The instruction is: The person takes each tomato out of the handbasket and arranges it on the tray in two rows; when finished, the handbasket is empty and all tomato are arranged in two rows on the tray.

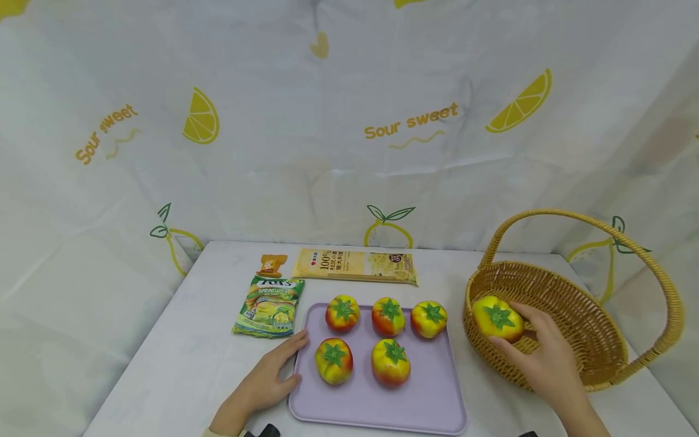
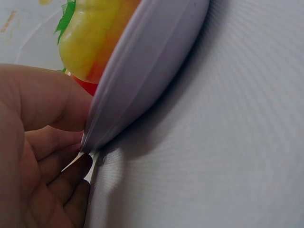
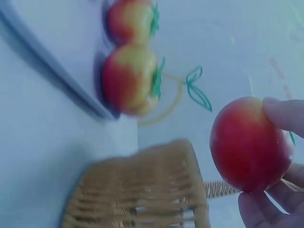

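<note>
My right hand (image 1: 546,352) holds a yellow-and-red tomato (image 1: 498,319) with a green star-shaped top, pinched between thumb and fingers. It is over the near left side of a wicker basket (image 1: 606,340); in the right wrist view the tomato's red underside (image 3: 251,145) shows. My left hand (image 1: 267,376) rests against the left edge of a lilac tray (image 1: 377,413), thumb and fingertips touching its rim (image 2: 102,102), fingers relaxed. On the tray sit several similar tomatoes, one at the front left (image 1: 334,361) and another at the front right (image 1: 390,363).
Behind the tray lies a yellow pasta pack (image 1: 355,265). A green candy bag (image 1: 269,308) and a small orange packet (image 1: 271,265) lie to the left. The basket's tall handle (image 1: 579,213) arches over it. A white printed curtain (image 1: 306,121) hangs behind the table.
</note>
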Demonstrator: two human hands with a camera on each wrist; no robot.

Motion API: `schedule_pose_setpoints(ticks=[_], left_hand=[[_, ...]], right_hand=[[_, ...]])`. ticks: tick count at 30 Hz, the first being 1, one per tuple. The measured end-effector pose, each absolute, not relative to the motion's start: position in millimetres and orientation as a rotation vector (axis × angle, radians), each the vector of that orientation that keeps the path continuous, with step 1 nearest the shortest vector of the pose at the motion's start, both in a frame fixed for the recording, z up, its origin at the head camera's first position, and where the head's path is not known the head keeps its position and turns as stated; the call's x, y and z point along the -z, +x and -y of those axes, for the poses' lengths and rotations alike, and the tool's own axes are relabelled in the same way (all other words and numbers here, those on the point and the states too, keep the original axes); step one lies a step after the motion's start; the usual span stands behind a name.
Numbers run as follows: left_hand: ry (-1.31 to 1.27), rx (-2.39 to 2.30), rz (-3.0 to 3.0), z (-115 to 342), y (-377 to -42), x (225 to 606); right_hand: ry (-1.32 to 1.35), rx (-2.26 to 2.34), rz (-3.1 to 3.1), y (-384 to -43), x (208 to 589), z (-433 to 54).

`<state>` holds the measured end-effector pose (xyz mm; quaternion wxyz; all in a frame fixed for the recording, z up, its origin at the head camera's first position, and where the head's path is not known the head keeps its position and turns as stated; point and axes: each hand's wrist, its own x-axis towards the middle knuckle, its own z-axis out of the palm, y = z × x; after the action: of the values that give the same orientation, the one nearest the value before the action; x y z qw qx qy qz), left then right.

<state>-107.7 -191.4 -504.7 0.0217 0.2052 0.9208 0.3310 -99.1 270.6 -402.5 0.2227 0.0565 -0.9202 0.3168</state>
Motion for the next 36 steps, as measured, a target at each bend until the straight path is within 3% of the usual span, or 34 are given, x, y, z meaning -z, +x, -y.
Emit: schedule_pose_setpoints(ticks=[18, 36], left_hand=[[0.674, -1.042, -2.879, 191.0, -107.3, 504.6], [0.658, -1.024, -2.878, 191.7, -108.3, 507.0]], right_hand=[[0.125, -0.932, 2.654, -63.9, 448.1, -206.2], [0.163, -0.967, 2.773, -65.6, 471.6, -198.4]])
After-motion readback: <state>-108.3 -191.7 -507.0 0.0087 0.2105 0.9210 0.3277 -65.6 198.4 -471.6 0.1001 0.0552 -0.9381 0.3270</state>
